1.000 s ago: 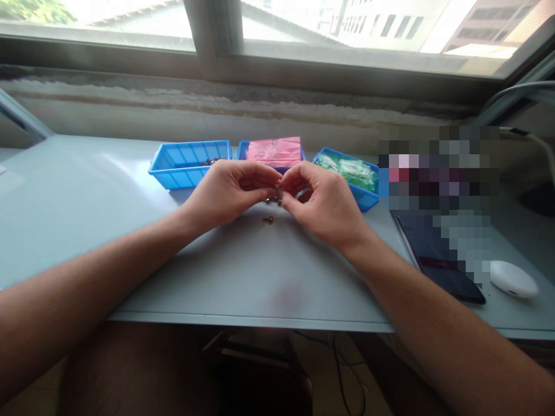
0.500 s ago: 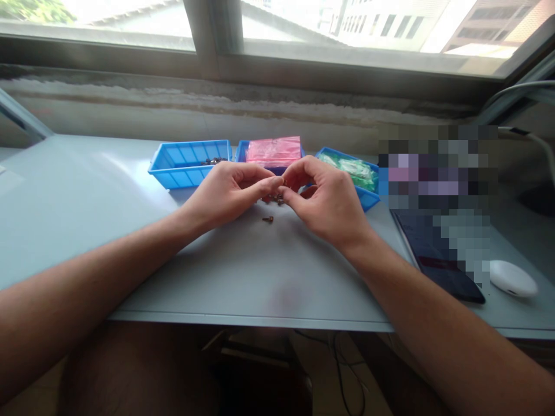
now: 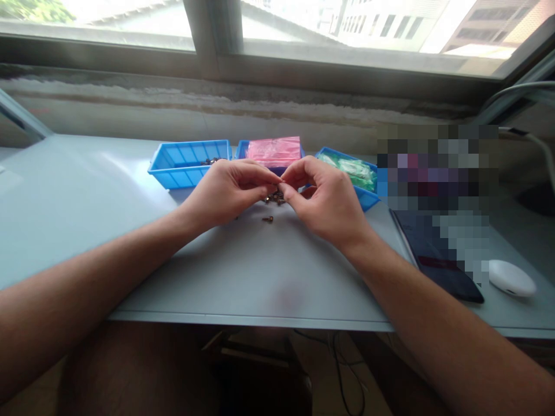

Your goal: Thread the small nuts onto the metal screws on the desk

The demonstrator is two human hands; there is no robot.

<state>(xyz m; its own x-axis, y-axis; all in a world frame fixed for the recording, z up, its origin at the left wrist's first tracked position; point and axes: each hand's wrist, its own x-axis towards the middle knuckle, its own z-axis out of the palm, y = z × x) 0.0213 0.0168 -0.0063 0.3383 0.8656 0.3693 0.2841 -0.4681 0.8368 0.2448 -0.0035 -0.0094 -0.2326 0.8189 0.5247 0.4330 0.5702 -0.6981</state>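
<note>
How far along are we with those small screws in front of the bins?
Done: a few dark screws lie on the table by the fingertips, one screw apart nearer the edge. In hand: left hand and right hand pinch a tiny part together; too small to identify. Left: pink bags and green bags sit untouched in their bins.

Small dark metal screws [image 3: 274, 199], a loose cluster of short-shanked pieces, lying on the pale grey tabletop right under the meeting fingertips, just at 6 o'clock of the middle blue tray. One more tiny dark screw [image 3: 269, 219], round head and short shank, lying on its side alone at 6 o'clock from the cluster, near it but apart. Something very small pinched between left hand [image 3: 225, 190] and right hand [image 3: 325, 199] at the touching fingertips, too tiny and hidden to make out.
</note>
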